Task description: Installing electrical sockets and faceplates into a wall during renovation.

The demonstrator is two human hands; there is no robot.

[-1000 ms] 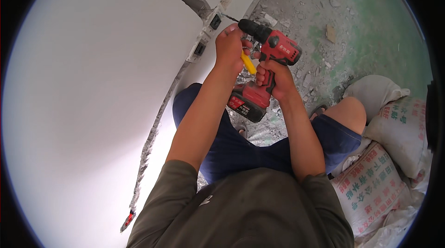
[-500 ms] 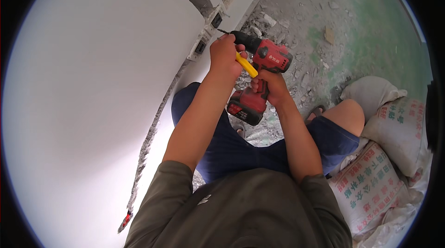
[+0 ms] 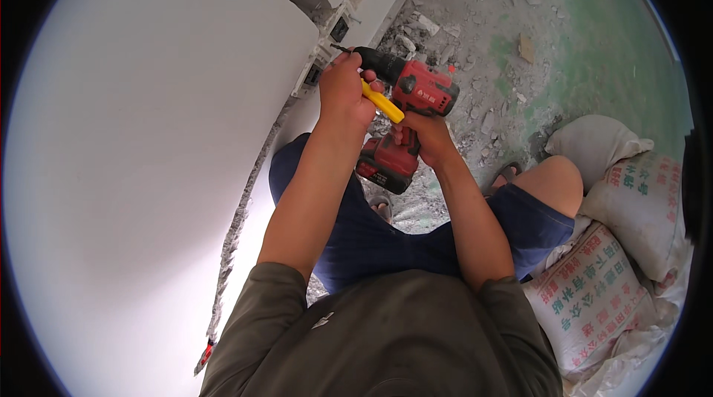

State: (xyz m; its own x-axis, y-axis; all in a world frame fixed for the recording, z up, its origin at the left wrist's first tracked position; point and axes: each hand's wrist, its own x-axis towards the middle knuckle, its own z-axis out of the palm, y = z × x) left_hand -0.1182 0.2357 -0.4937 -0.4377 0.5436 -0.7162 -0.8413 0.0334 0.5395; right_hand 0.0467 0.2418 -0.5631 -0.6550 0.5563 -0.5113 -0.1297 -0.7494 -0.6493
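Note:
A red and black cordless drill is held in my right hand, whose fingers wrap its grip above the battery. Its bit points left at the wall, between two recessed electrical boxes; I cannot tell whether the tip touches. My left hand is closed under the drill's black front end, thumb and fingers close to the bit. A yellow handle sticks out of that hand toward the drill grip; the rest of this tool is hidden.
A rough channel runs down the white wall at left, with a small red and black object at its lower end. Rubble lies along the wall's foot. Stuffed woven sacks are piled at right, beside my leg.
Both hands have shifted slightly left with the drill and the yellow-handled tool. The view has moved a little too. Each hand keeps its hold.

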